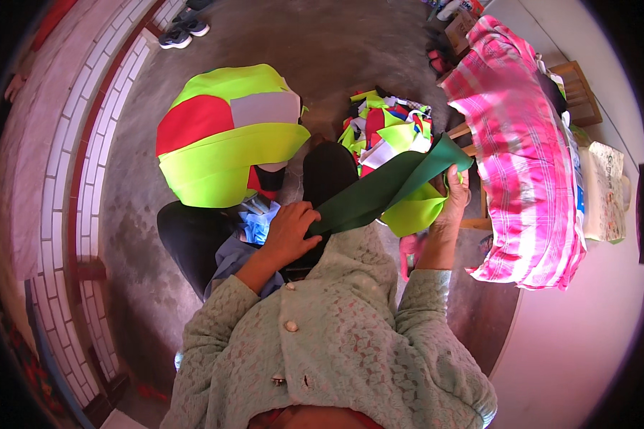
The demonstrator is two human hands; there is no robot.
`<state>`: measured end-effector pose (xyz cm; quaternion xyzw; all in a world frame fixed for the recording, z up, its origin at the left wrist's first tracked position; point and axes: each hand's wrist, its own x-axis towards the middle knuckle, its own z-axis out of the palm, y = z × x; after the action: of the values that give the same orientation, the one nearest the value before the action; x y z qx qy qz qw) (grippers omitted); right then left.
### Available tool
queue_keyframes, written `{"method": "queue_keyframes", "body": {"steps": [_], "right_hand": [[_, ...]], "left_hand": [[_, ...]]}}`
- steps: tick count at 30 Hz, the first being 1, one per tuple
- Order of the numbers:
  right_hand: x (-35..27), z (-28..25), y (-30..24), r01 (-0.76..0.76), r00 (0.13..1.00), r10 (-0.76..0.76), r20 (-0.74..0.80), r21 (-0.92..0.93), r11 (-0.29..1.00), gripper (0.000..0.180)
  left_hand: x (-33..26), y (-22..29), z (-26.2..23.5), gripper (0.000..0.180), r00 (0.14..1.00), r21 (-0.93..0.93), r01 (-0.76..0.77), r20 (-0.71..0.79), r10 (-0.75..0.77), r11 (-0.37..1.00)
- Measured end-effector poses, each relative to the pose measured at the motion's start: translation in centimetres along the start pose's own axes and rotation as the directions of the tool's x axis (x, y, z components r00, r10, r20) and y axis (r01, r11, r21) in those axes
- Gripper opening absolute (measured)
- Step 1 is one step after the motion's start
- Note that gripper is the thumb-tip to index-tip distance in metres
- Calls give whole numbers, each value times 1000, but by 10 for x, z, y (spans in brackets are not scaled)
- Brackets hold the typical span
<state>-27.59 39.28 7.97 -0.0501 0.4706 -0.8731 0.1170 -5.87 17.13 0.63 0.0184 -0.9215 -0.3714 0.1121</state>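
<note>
A long dark green cloth strip [368, 194] stretches across my lap between my two hands and folds over at its right end. My left hand [288, 227] has its fingers closed on the strip's left end. On the other side my right hand [454, 204] is raised, gripping the strip's folded end. A lime-yellow cloth piece [413, 213] hangs from that same hand, below the green cloth. Whether anything else is inside the right hand is hidden by the fabric and fingers.
A rounded stack of lime, red and grey cloth pieces [229, 136] stands at the left. Ahead lies a heap of mixed scraps [386, 129]. A pink checked cloth [515, 157] covers furniture on the right. Blue material [259, 220] lies near my left knee; shoes [184, 33] are far left.
</note>
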Motion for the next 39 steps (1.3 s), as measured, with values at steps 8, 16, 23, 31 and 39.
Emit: {"method": "queue_keyframes", "body": {"steps": [8, 16, 23, 31, 39], "right_hand": [[-6, 3, -1, -36, 987, 38, -157, 18, 999, 43], [-8, 8, 4, -17, 977, 18, -211, 9, 1000, 40], [-7, -5, 7, -9, 994, 15, -107, 56, 998, 38], [-8, -7, 16, -79, 995, 68, 74, 153, 985, 36], [-11, -2, 14, -59, 990, 37, 138, 160, 985, 41]], "left_hand": [[-4, -18, 11, 16, 984, -308, 114, -99, -151, 945], [3, -34, -2, 15, 879, -863, 316, 110, -464, 394], [13, -26, 1, 12, 864, -909, 193, -21, -503, 370], [8, -15, -7, 15, 882, -503, 181, -298, -366, 845], [44, 37, -8, 27, 983, -368, -65, -184, -4, 927]]}}
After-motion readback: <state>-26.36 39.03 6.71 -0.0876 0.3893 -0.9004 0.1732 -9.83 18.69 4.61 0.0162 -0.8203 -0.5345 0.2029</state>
